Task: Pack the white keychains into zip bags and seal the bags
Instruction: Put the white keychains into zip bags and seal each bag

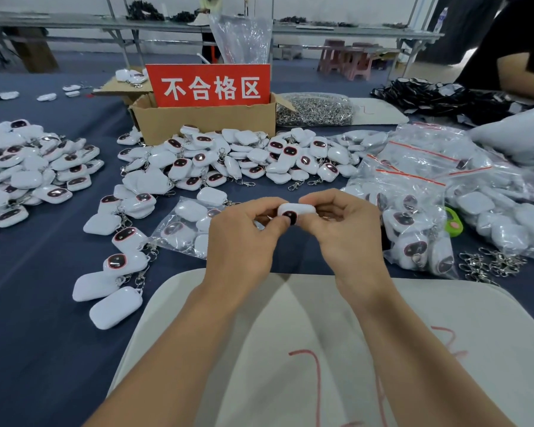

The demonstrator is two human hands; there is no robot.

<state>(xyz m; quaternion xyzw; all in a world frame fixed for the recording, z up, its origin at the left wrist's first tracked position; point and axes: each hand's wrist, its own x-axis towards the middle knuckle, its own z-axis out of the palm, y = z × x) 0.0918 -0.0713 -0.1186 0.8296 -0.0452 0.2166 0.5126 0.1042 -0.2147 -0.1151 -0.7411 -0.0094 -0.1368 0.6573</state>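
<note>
Both hands hold one white keychain [296, 211] with a dark red-rimmed face, above the table's middle. My left hand [244, 238] pinches its left end and my right hand [342, 235] pinches its right end. Just behind my left hand lies a clear zip bag [185, 223] with several white keychains inside. A big heap of loose white keychains [244, 158] spreads further back, and another heap [28, 167] lies at the left. A short row of keychains [117, 266] runs down the left of my arms.
A cardboard box [204, 121] with a red sign stands behind the heap. Filled zip bags [438, 192] pile up at the right, with loose metal clasps [487, 263] and a green item [453, 223] beside them. A white sheet [290, 349] lies under my forearms. Another person's arm [518, 72] is far right.
</note>
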